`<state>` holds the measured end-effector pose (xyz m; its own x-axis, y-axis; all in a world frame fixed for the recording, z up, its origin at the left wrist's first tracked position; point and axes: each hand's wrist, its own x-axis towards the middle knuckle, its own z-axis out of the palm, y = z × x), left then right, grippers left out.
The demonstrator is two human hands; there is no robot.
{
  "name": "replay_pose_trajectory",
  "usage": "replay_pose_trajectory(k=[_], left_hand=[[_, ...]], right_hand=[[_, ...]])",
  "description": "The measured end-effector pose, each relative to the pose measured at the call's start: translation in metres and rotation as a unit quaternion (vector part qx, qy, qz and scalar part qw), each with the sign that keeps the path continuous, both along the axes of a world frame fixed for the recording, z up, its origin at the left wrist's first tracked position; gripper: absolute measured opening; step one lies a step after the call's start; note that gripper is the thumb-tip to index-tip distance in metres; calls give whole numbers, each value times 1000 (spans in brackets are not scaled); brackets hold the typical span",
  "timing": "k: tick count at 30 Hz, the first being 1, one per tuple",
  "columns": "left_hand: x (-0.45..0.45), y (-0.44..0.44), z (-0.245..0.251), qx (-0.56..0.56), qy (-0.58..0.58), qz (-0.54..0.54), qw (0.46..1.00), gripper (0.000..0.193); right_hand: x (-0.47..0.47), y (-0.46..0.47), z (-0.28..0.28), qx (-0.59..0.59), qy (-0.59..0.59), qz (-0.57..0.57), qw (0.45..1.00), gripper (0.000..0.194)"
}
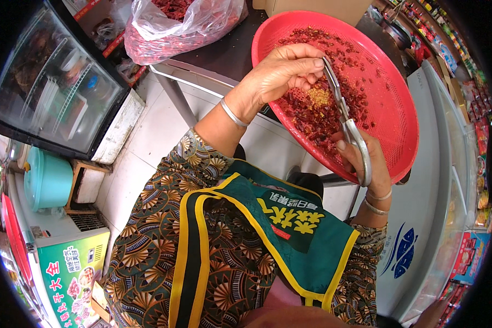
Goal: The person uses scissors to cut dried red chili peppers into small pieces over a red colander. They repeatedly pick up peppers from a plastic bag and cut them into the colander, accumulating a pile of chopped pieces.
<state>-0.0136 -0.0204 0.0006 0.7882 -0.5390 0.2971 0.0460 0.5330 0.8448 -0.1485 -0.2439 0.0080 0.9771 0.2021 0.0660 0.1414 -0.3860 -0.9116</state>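
In my right hand (367, 160) is a pair of metal scissors (341, 107), its handle loops around my fingers and its blades pointing up and away. My left hand (293, 69) is beside the blade tips, thumb and fingers drawn together. Whether something small is pinched there is hidden. Both hands are over a red perforated plastic basket (387, 102), which is tilted on the dark table. Inside it lie cut dried red chilies (311, 123) and a small heap of yellow chili seeds (319, 97).
A clear plastic bag of dried red chilies (176, 35) sits on the dark table (217, 55) to the left. Behind the basket stands a cardboard box (315, 10). A white chest freezer (418, 197) is at my right. A glass-door cabinet (61, 74) and a turquoise bucket (51, 178) are leftward.
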Motion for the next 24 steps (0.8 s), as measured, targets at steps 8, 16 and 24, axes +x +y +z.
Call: replay_pose_trajectory(k=[8, 16, 24], left_hand=[[0, 0, 0, -13, -19, -16, 1000, 21], [-8, -6, 5, 34, 7, 7, 999, 26], [-4, 0, -2, 7, 2, -25, 1000, 21]], right_hand=[[-1, 0, 3, 16, 30, -1, 999, 29], [-10, 0, 19, -22, 68, -39, 997, 28], [-2, -7, 9, 66, 106, 37, 991, 30]])
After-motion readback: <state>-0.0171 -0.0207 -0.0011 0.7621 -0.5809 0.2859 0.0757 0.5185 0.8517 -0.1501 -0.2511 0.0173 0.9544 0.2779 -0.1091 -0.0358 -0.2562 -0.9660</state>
